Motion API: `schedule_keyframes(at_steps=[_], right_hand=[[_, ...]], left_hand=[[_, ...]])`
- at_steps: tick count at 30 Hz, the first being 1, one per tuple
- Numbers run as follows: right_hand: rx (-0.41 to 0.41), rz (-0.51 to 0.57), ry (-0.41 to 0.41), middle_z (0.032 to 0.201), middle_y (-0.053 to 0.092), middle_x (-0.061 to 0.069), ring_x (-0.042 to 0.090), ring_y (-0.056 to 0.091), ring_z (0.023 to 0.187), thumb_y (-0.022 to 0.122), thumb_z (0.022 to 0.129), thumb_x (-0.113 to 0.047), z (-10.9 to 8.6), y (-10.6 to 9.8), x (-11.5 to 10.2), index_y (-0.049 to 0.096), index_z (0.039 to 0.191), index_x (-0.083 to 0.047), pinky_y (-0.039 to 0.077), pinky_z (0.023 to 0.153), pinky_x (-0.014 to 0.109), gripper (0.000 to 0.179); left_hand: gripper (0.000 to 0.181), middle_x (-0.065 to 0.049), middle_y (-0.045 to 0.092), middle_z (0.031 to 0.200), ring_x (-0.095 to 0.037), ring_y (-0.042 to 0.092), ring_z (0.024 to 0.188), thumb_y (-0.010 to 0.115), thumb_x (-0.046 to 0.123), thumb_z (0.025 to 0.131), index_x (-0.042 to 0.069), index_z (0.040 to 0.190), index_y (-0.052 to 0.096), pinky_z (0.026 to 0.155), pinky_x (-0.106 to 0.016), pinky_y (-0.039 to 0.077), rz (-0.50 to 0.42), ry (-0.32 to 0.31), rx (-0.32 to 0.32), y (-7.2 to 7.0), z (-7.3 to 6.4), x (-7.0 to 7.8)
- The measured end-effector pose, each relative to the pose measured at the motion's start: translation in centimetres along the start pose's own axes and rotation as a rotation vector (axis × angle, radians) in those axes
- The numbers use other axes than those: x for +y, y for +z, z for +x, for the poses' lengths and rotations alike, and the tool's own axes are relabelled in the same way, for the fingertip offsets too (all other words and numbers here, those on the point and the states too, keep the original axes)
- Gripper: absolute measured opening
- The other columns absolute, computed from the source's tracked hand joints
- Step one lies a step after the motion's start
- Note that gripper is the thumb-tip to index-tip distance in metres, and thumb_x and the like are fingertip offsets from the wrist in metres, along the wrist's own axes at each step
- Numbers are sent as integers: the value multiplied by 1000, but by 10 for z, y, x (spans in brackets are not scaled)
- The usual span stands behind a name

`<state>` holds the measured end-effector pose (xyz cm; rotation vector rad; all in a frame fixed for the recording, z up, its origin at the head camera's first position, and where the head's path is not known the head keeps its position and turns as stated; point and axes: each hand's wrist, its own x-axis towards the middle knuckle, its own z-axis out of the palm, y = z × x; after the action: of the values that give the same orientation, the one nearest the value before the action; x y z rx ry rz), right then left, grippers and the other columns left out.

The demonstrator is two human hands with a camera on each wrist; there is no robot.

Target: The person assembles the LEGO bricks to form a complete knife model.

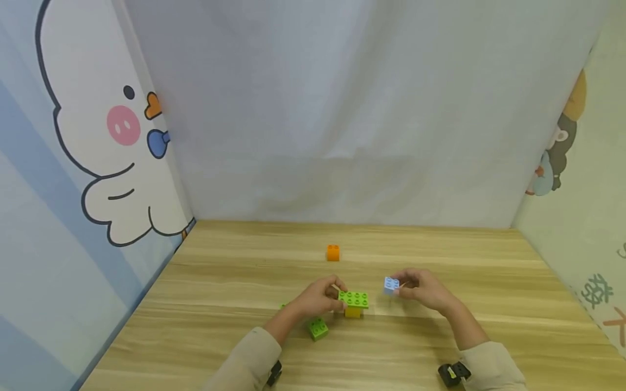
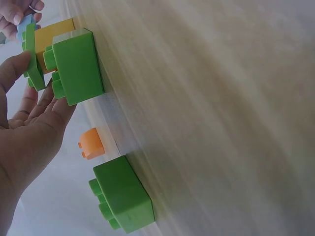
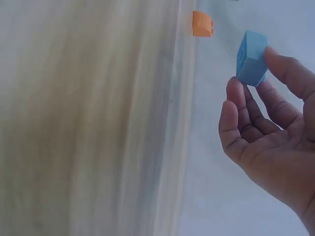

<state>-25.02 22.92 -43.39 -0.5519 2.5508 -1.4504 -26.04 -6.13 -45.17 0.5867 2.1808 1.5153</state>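
Note:
My left hand pinches the left end of a flat green toy brick, studs up, on a yellow brick. The left wrist view shows the thumb against the studded face of that flat brick, with the yellow brick joined on its other side. To the right, my right hand holds a light blue brick between thumb and fingertips, raised off the table. In the right wrist view this blue brick is tilted, and the ring and little fingers curl below it.
A green brick lies on the wooden table just below my left hand. Another green brick is mostly hidden by my left forearm in the head view. Farther back stands an orange brick, before a pale curtain.

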Motion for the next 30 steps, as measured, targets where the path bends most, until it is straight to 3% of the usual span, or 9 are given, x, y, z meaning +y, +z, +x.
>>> schedule_keyframes(at_steps=[12, 30], right_hand=[[22, 90, -7, 103, 61, 14, 26, 57, 89, 67, 87, -14, 4, 15, -8, 56, 119, 7, 50, 71, 31, 40], [-3, 144, -28, 103, 61, 12, 25, 56, 88, 67, 87, -14, 15, 37, -22, 59, 116, 4, 50, 72, 33, 36]], left_hand=[[27, -6, 64, 92, -19, 60, 83, 69, 5, 83, 9, 106, 55, 71, -38, 48, -13, -9, 0, 3, 6, -4], [25, -7, 65, 90, -19, 59, 81, 67, 5, 83, 9, 104, 54, 71, -38, 47, -12, -28, -11, 0, 1, 4]])
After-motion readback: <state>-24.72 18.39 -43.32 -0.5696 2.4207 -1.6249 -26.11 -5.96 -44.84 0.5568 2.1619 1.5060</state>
